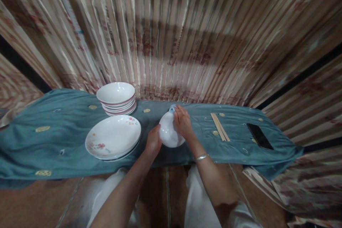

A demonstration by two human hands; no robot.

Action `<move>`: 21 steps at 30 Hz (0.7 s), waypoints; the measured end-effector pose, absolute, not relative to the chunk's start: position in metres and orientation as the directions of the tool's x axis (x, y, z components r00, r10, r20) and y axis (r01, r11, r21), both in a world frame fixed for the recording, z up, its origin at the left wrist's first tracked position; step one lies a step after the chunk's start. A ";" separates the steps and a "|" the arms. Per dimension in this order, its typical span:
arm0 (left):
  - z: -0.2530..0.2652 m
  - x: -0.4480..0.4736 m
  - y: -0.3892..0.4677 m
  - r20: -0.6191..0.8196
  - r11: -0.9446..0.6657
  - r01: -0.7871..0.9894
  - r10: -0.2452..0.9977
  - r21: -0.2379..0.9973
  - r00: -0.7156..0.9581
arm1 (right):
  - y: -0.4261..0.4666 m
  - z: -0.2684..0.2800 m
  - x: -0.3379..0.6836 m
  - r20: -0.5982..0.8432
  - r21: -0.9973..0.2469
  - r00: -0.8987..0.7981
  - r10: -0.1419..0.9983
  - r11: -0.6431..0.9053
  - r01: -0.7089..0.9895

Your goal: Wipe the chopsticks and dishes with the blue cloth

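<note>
A glossy white bowl (169,134) is tilted above the front middle of the table. My left hand (154,139) grips its left side, fingers closed at the edge. On its upper right lies my right hand (182,120), fingers bent around a small light-blue piece (173,108) that looks like a cloth. That piece rests at the bowl's far rim, and most of it is hidden by my fingers. To the left of my hands are large floral plates (113,137), stacked together. Behind them stands a stack of white bowls with reddish rims (117,94).
Wooden chopsticks (220,127) lie to the right of my hands. A black phone (259,136) is farther right. A teal patterned cloth (66,142) covers the narrow table. Close behind it hangs a pleated curtain (160,42), with dark poles at both sides.
</note>
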State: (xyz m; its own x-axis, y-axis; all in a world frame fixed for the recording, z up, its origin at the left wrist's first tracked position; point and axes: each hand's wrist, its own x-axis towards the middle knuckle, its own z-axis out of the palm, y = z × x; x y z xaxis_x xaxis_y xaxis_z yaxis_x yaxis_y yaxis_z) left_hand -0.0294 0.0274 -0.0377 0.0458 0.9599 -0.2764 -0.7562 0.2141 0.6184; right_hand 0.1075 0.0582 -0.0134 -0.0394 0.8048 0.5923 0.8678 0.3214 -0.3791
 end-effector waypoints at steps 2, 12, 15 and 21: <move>-0.035 -0.031 0.026 -0.285 0.225 -0.745 0.957 0.629 0.049 | 0.061 -0.022 0.116 0.587 -0.466 0.043 0.808 0.294 0.834; -0.032 -0.036 0.022 -0.259 0.221 -0.741 0.964 0.634 0.066 | 0.054 -0.063 0.146 0.358 -0.829 0.428 0.830 0.072 0.554; -0.033 -0.036 0.024 -0.271 0.224 -0.739 0.961 0.636 0.057 | 0.047 -0.071 0.144 0.309 -0.873 0.506 0.805 0.029 0.486; -0.030 -0.036 0.023 -0.275 0.232 -0.736 0.959 0.636 0.064 | 0.028 -0.089 0.132 0.320 -0.887 0.579 0.750 0.022 0.461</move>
